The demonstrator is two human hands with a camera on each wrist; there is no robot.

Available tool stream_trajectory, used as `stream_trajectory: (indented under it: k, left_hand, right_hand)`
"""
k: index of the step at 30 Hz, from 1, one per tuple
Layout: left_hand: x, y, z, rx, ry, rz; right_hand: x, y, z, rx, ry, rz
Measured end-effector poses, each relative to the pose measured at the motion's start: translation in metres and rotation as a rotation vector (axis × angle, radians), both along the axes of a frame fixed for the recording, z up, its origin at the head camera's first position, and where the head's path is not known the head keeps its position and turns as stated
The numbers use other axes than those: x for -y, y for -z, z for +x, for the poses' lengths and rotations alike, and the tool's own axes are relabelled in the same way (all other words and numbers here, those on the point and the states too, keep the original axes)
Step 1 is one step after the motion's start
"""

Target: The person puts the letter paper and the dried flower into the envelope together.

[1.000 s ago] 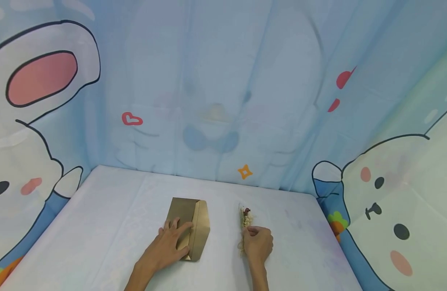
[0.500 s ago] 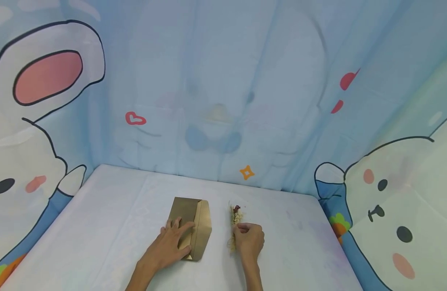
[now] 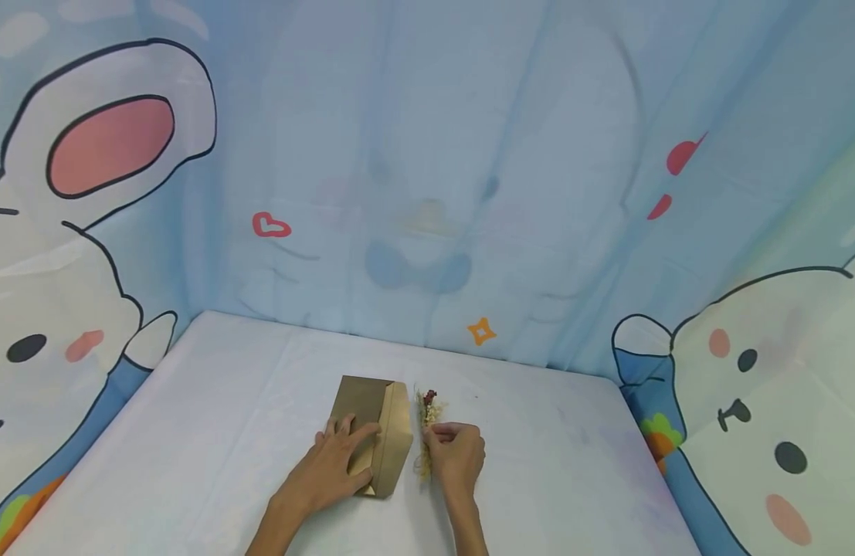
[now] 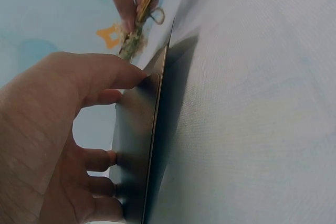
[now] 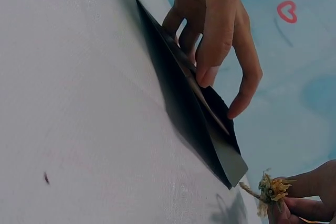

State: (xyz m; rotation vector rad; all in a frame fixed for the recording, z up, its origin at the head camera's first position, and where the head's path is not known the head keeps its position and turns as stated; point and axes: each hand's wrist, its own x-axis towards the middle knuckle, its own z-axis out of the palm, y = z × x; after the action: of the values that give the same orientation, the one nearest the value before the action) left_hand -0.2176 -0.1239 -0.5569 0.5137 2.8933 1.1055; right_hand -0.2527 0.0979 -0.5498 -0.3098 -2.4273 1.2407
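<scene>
A gold envelope (image 3: 357, 395) lies on the white cloth, its flap (image 3: 392, 448) folded out toward the right. My left hand (image 3: 323, 467) rests on it with fingers spread, the fingertips touching the envelope's face (image 4: 139, 124). In the right wrist view the envelope's mouth (image 5: 218, 129) gapes a little, and the thumb and index finger are at it. Just right of the flap, my right hand (image 3: 458, 455) pinches a small bunch of dried flowers (image 3: 429, 409) by its stems. The bunch has a dark red bloom, pale sprigs and a twine loop (image 4: 157, 16).
White cloth (image 3: 552, 463) covers the table. Behind it hangs a light blue curtain (image 3: 316, 139) printed with cartoon animals. One tiny dark bit (image 5: 46, 178) lies on the cloth in the right wrist view.
My right hand has moved left with the dried flowers, from well apart to close beside the envelope's flap. The left hand stays on the envelope. The head view has turned slightly left.
</scene>
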Motion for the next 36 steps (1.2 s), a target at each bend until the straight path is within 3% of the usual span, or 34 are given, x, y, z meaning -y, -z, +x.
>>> stream_trajectory:
  k: [14,30,36]
  left_hand:
    - [-0.001,-0.001,-0.001,0.019,-0.005,-0.013]
    - [0.002,0.002,-0.003,0.012,0.004,-0.012]
    - [0.002,0.003,-0.002,0.006,0.0,-0.02]
  right_hand:
    - [0.023,-0.001,-0.002,0.015,-0.039,0.008]
    - [0.034,0.018,-0.002,0.003,-0.038,0.033]
    - [0.036,0.018,-0.005,-0.002,-0.06,0.066]
